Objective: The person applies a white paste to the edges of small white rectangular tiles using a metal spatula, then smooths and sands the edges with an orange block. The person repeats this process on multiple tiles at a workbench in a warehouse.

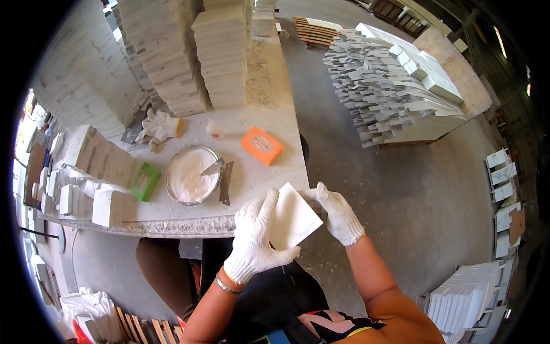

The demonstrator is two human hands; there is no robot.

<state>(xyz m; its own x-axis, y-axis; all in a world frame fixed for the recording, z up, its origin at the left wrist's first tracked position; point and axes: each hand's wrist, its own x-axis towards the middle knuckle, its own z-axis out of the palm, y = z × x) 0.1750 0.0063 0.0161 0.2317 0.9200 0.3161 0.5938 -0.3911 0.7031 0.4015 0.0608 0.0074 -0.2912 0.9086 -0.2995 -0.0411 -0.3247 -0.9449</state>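
A square white marble tile (295, 218) is held at a tilt over my lap, just off the table's front edge. My left hand (252, 238), in a white knit glove, is closed round its left side, thumb along the lower edge. Also gloved, my right hand (339, 217) grips by the tile's right edge; some of its fingers are hidden behind the tile. On the table beyond stands a round bowl of white paste or powder (189, 178), with a metal scraper blade (213, 167) resting in it. A flat metal strip (226, 183) lies beside the bowl.
An orange block (262, 145) and a green block (145, 182) sit on the table (266, 180). Spare white gloves (157, 127) lie behind the bowl. Tall tile stacks (220, 57) rise at the back. Right, across the floor, stands a pile of thin stone strips (372, 86).
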